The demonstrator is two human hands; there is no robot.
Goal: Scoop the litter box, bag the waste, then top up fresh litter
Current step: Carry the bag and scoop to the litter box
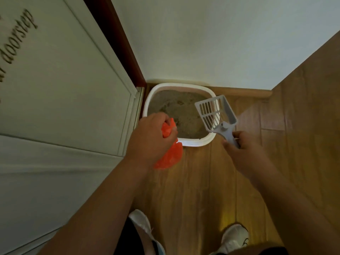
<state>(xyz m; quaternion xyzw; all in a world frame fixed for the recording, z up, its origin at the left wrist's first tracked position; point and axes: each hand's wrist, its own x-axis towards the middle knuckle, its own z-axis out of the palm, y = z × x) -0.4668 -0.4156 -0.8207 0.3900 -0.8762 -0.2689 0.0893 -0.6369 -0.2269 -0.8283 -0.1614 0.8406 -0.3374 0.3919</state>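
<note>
Scooping not yet begun: right hand (239, 146) grips the grey slotted plastic scoop (215, 112) above the white litter box (193, 142); left hand (150, 137) clutches a crumpled orange plastic bag (169, 157). Next, dig into clumps.

The word "doorstep" runs in dark script across the white door panel (55, 74), preceding letters cut off.

**Scoop and bag held over litter box**

White rounded plastic litter box (191, 143) with grey-brown litter (181, 111) sits in wall corner on wood-plank floor (200, 181). Left hand (150, 137) grips crumpled orange plastic bag (170, 156) at near rim. Right hand (239, 146) holds pale grey slotted plastic scoop (214, 112) by its handle, above box's right side. White shoes (234, 236) below.
</note>
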